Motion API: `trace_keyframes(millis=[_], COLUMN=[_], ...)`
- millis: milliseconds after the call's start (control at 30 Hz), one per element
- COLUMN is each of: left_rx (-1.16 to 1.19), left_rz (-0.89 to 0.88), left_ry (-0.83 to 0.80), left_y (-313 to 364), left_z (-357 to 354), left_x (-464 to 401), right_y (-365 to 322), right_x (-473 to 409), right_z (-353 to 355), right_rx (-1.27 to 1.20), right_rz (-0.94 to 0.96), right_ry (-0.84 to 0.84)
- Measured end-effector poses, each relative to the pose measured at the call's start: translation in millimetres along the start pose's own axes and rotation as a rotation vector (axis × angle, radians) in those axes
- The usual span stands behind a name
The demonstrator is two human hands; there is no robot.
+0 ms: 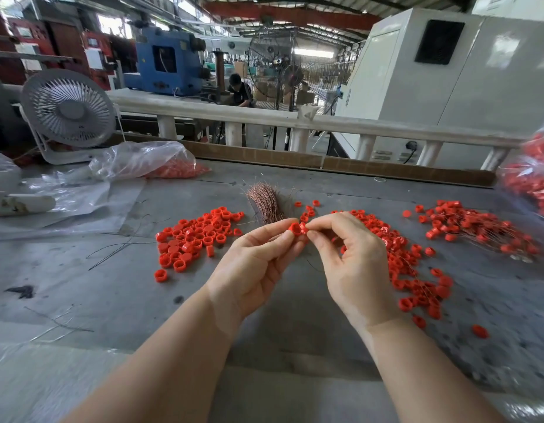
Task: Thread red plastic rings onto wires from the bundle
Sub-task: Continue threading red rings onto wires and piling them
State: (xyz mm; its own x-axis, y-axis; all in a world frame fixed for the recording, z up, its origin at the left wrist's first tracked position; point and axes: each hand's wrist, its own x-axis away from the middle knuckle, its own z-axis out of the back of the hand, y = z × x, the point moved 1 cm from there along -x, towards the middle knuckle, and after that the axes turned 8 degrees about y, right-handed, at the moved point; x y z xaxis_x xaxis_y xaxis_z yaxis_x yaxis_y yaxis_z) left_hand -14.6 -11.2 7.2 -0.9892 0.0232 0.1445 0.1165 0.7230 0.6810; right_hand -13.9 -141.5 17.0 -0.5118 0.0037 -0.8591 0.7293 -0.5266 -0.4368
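Fingertips [290,236] of my left hand [252,270] pinch a red ring [295,228] between thumb and forefinger, palm turned up and rightward; my right hand [353,264] meets it from the other side, thumb and forefinger closed tight at the ring's edge, the other fingers loosely curled; whether a wire sits in that pinch I cannot tell, it is too fine to see. Both forearms rise from the near edge of the grey table [112,285] and converge above its middle; the ring's open end faces right, toward my right fingertips. Just beyond my hands lies the copper wire bundle [266,203], its long axis running away from me, strands fanning at the far end; loose rings [197,236] sit to the left; threaded rings [478,227] lie heaped to the right; farther left, a plastic bag [148,160] and a white fan [69,109]. No writing is legible.
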Motion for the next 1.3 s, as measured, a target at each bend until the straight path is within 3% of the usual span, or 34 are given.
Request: trace_keyframes(millis=[200, 933, 1300], left_rx=[-0.062, -0.102, -0.139], left_rz=[-0.006, -0.063, -0.125], left_ry=[-0.066, -0.064, -0.069], left_y=[0.1, -2.2, -2.9], left_z=[-1.2, -1.3, -2.3], left_x=[1.0, 0.1, 0.7], right_y=[-1.2, -4.4, -0.8], right_x=[-0.3, 1.5, 0.5], right_z=[-0.2, 2.3, 3.2], right_rx=[0.03, 0.215, 0.138], right_rz=[0.032, 0.18, 0.136], right_ry=[0.003, -0.011, -0.016])
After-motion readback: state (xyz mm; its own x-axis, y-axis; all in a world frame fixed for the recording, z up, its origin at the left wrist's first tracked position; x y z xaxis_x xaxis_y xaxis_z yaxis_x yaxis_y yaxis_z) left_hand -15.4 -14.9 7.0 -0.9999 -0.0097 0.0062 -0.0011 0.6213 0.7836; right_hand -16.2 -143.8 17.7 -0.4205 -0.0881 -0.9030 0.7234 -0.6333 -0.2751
